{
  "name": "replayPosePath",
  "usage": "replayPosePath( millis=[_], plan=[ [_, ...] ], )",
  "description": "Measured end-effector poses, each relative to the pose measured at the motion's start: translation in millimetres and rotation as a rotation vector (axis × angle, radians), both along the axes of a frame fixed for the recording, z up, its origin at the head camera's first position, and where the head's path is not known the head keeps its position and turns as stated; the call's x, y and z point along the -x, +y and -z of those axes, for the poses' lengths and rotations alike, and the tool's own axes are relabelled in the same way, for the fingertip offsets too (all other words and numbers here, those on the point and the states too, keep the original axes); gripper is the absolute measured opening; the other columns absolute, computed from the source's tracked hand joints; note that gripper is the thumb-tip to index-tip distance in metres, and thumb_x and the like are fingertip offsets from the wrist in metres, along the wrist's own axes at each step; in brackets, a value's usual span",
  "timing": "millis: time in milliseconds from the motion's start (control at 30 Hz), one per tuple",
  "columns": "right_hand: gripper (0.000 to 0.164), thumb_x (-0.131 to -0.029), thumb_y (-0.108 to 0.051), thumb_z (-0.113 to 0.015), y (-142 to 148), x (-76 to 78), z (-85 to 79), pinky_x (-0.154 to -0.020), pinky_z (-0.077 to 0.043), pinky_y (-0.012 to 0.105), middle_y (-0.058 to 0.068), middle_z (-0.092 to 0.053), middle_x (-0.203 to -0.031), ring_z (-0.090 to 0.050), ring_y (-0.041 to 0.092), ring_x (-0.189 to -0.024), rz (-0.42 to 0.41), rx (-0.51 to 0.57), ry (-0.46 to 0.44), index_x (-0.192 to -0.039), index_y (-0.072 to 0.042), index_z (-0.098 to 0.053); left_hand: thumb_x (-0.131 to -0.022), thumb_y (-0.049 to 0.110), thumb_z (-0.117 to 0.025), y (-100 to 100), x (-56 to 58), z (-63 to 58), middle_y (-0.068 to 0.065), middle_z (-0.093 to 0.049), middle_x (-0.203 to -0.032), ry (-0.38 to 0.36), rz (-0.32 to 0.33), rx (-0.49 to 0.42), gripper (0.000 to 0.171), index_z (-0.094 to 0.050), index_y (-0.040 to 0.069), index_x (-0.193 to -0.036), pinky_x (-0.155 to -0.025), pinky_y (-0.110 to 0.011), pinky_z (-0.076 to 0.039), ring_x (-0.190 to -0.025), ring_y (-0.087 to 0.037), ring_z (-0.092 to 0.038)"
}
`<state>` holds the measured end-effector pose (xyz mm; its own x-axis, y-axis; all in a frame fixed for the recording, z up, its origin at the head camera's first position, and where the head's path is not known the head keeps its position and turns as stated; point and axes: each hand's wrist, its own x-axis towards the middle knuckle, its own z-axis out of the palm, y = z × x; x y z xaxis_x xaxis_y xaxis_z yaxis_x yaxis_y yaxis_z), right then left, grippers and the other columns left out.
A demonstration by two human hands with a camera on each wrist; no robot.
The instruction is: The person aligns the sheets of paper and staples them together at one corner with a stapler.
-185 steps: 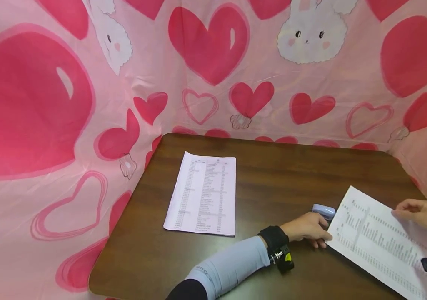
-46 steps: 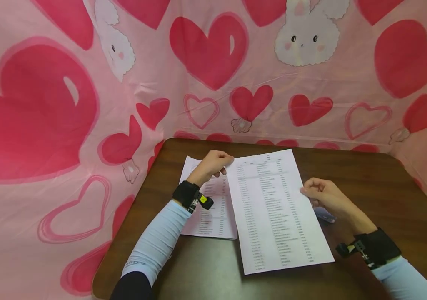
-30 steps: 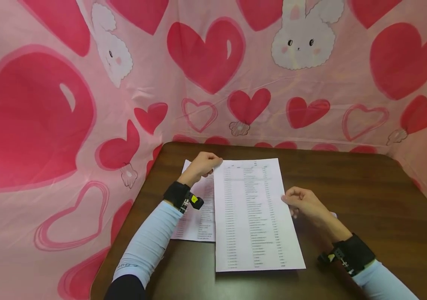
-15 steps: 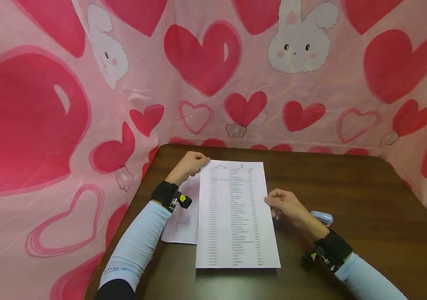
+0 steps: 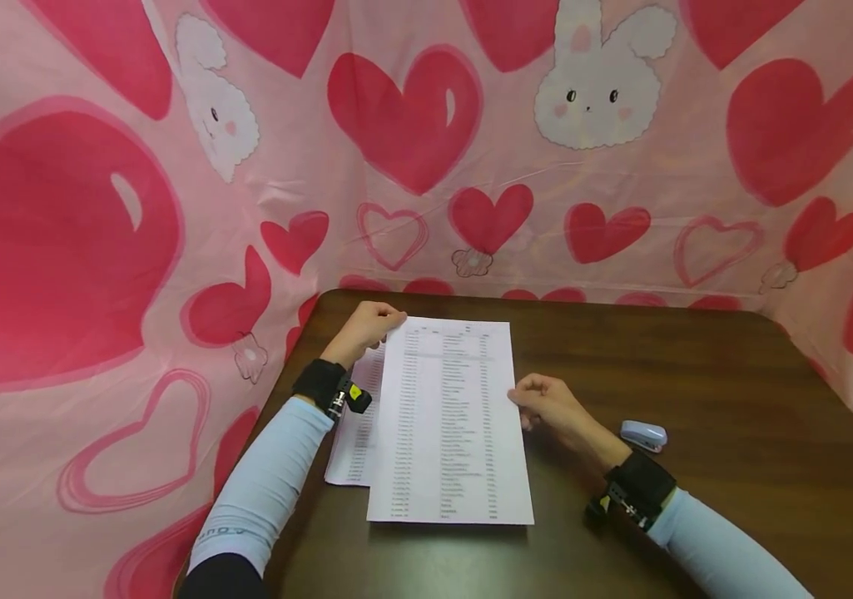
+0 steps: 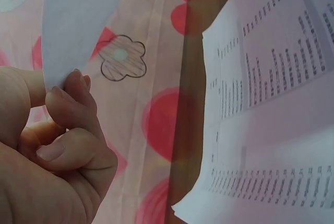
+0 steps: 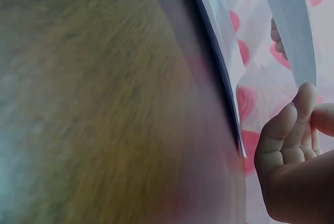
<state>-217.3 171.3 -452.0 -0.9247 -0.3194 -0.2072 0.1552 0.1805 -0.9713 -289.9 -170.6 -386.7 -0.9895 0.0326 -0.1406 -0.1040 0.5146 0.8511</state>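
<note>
A printed sheet of paper (image 5: pixel 448 424) is held up above the table between both hands. My left hand (image 5: pixel 366 331) pinches its top left corner between thumb and fingers; the left wrist view shows that corner of the paper (image 6: pixel 78 25) in the grip. On the right edge, my right hand (image 5: pixel 552 408) pinches the sheet, and the right wrist view shows my fingers (image 7: pixel 305 96) on it from below. Behind and partly under the sheet, a stack of printed papers (image 5: pixel 351 441) lies on the table, mostly covered in the head view. The left wrist view shows this stack (image 6: pixel 271 130) more fully.
A pale blue-violet stapler (image 5: pixel 643 434) lies on the brown wooden table (image 5: pixel 733 499), to the right of my right hand. Pink cloth (image 5: pixel 516 108) with hearts and rabbits hangs behind the table and along its sides.
Both hands have carried the sheet from the table's right side leftward, until it overlaps the stack of papers. The sheet has turned upright, and the stapler is uncovered again.
</note>
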Motion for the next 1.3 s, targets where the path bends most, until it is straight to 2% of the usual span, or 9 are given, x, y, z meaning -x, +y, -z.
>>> replayPosePath(
  millis=[267, 500, 633, 800, 867, 1000, 1067, 1300],
  plan=[
    [0.024, -0.092, -0.021, -0.068, -20.7, 15.8, -1.3, -0.054, -0.046, 0.027, 0.006, -0.066, -0.077, -0.056, 0.017, -0.054, 0.018, 0.015, -0.019, -0.100, -0.001, -0.059, -0.095, 0.037, -0.061, -16.6, 6.5, 3.1, -0.010, -0.058, -0.098, -0.005, -0.052, 0.019, 0.035, -0.068, 0.008, -0.113, -0.067, -0.031, -0.044, -0.081, -0.024, -0.052],
    [0.018, -0.092, -0.016, -0.068, -32.9, 19.8, 0.5, -0.051, -0.046, 0.027, 0.004, -0.064, -0.069, -0.055, 0.017, -0.050, 0.022, 0.027, -0.031, -0.097, -0.001, -0.058, -0.093, 0.038, -0.063, -24.8, 12.8, 5.5, -0.013, -0.061, -0.108, -0.049, -0.105, -0.012, 0.037, -0.067, 0.009, -0.117, -0.081, -0.040, -0.047, -0.096, -0.028, -0.053],
    [0.019, -0.091, -0.016, -0.068, -36.9, 21.1, 1.0, -0.052, -0.047, 0.027, 0.004, -0.064, -0.069, -0.056, 0.018, -0.051, 0.030, 0.010, -0.031, -0.097, -0.001, -0.058, -0.094, 0.037, -0.063, -26.3, 16.7, 8.4, -0.014, -0.062, -0.109, -0.053, -0.123, -0.014, 0.036, -0.067, 0.008, -0.115, -0.090, -0.047, -0.047, -0.096, -0.029, -0.054],
    [0.018, -0.092, -0.016, -0.067, -41.4, 26.7, 3.9, -0.051, -0.047, 0.027, 0.004, -0.062, -0.069, -0.056, 0.017, -0.050, 0.039, -0.014, -0.023, -0.097, -0.001, -0.058, -0.093, 0.035, -0.064, -28.9, 21.4, 13.4, -0.014, -0.063, -0.104, -0.019, -0.129, 0.000, 0.034, -0.068, 0.006, -0.111, -0.080, -0.041, -0.050, -0.088, -0.026, -0.056],
    [0.017, -0.092, -0.015, -0.066, -43.1, 29.1, 6.6, -0.051, -0.046, 0.027, 0.004, -0.061, -0.068, -0.055, 0.017, -0.050, 0.035, -0.012, -0.027, -0.096, -0.001, -0.058, -0.093, 0.033, -0.063, -31.1, 23.8, 16.0, -0.013, -0.063, -0.102, -0.001, -0.121, 0.004, 0.034, -0.069, 0.004, -0.111, -0.074, -0.037, -0.048, -0.085, -0.025, -0.056],
    [0.017, -0.092, -0.015, -0.066, -47.3, 32.8, 8.9, -0.050, -0.046, 0.026, 0.004, -0.059, -0.067, -0.055, 0.015, -0.049, 0.020, -0.016, -0.033, -0.096, -0.001, -0.058, -0.094, 0.032, -0.063, -35.3, 27.5, 19.1, -0.014, -0.063, -0.102, 0.015, -0.111, 0.023, 0.034, -0.069, 0.003, -0.111, -0.069, -0.034, -0.046, -0.084, -0.025, -0.055],
    [0.017, -0.092, -0.015, -0.066, -49.5, 34.6, 8.3, -0.049, -0.046, 0.026, 0.004, -0.059, -0.068, -0.055, 0.015, -0.048, 0.016, -0.021, -0.032, -0.097, -0.001, -0.058, -0.094, 0.032, -0.063, -36.7, 29.1, 19.7, -0.015, -0.063, -0.104, 0.018, -0.115, 0.035, 0.034, -0.068, 0.003, -0.111, -0.068, -0.033, -0.045, -0.086, -0.026, -0.055],
    [0.018, -0.092, -0.016, -0.066, -55.9, 37.9, 7.9, -0.048, -0.046, 0.026, 0.004, -0.059, -0.066, -0.056, 0.015, -0.047, -0.003, -0.068, -0.020, -0.097, 0.000, -0.058, -0.095, 0.031, -0.061, -36.9, 34.2, 23.1, -0.017, -0.063, -0.111, 0.023, -0.115, 0.101, 0.033, -0.068, 0.004, -0.111, -0.077, -0.035, -0.044, -0.095, -0.030, -0.056]
  ],
)
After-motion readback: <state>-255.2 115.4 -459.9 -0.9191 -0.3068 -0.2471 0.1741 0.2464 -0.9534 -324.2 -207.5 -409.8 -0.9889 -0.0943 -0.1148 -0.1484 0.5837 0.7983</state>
